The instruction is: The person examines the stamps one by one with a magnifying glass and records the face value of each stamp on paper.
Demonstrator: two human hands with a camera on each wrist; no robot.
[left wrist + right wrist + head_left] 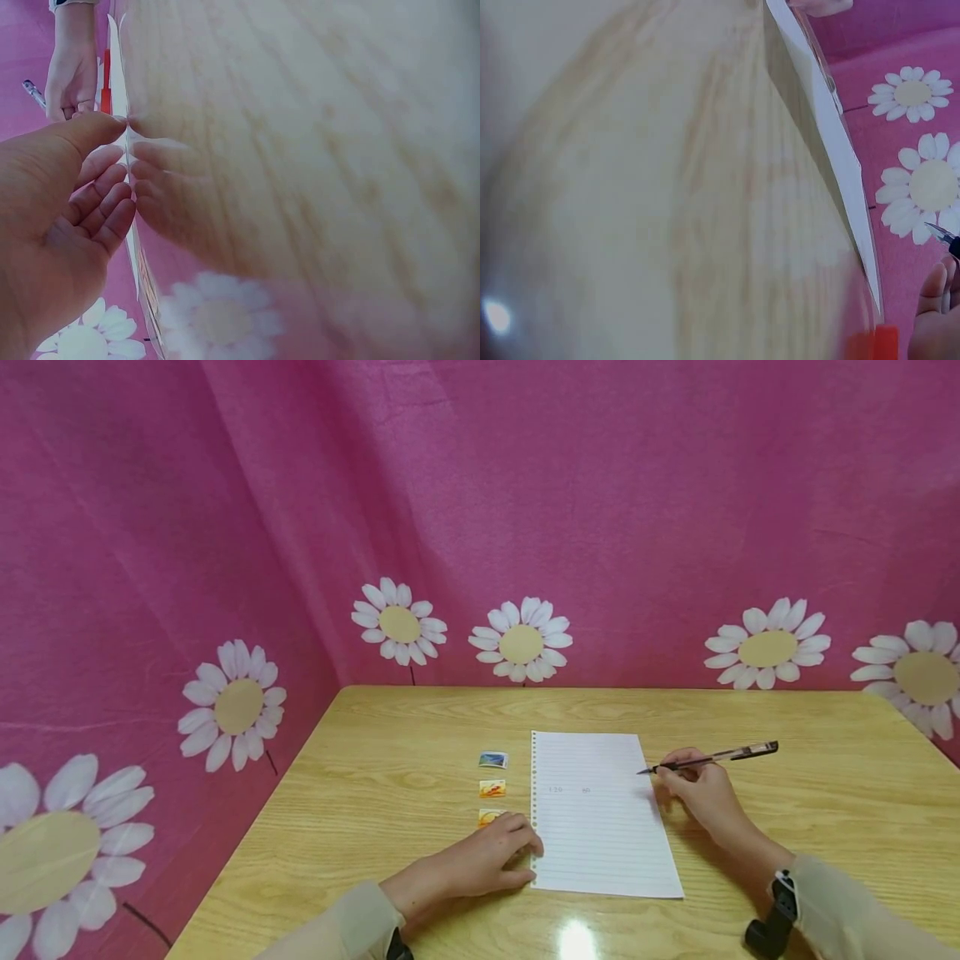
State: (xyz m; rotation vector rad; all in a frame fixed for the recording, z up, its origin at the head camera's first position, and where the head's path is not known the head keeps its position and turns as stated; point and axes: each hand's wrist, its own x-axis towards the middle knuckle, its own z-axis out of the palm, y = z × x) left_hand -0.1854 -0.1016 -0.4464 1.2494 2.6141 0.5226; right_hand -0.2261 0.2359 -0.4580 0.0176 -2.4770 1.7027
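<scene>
A white sheet of ruled paper [600,843] with punched holes along its left edge lies on the table. Small handwritten marks show on one of its upper lines. My left hand [487,860] rests at the sheet's left edge, fingertips and thumb touching down there. My right hand [701,797] pinches a black and clear pen [738,752] beside the right edge, its bare tip pointing left over the paper. In the right wrist view the pen's tip [939,230] stands above the fingers, apart from the sheet.
Left of the paper, several small picture cards stand in a column: a blue one [493,760], an orange and yellow one [492,788], and another [489,817] partly covered by my left hand. The wooden table [375,777] ends at a pink curtain [600,485] with daisies.
</scene>
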